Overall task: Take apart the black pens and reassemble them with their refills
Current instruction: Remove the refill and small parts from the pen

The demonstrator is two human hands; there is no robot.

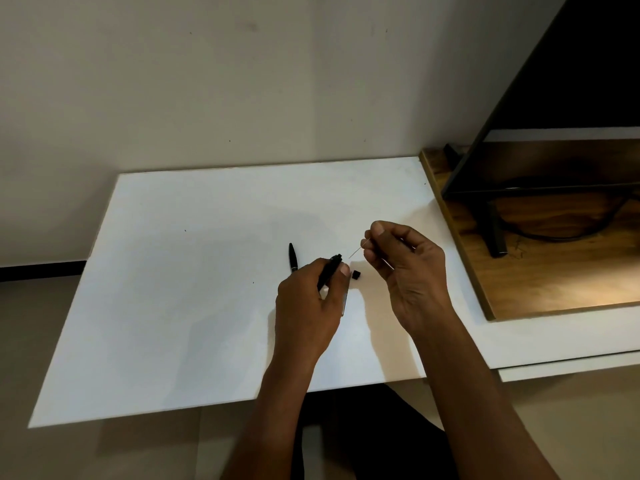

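Observation:
My left hand grips a black pen barrel, its open end tilted up and to the right. My right hand pinches a thin pale refill between thumb and fingers, its tip aimed down-left, a short gap from the barrel's open end. A small black pen piece lies on the white table between my hands. Another black pen part lies on the table just left of my left hand, pointing away from me.
A wooden board sits at the table's right, bearing a dark monitor on a black stand with a cable. A plain wall rises behind the table.

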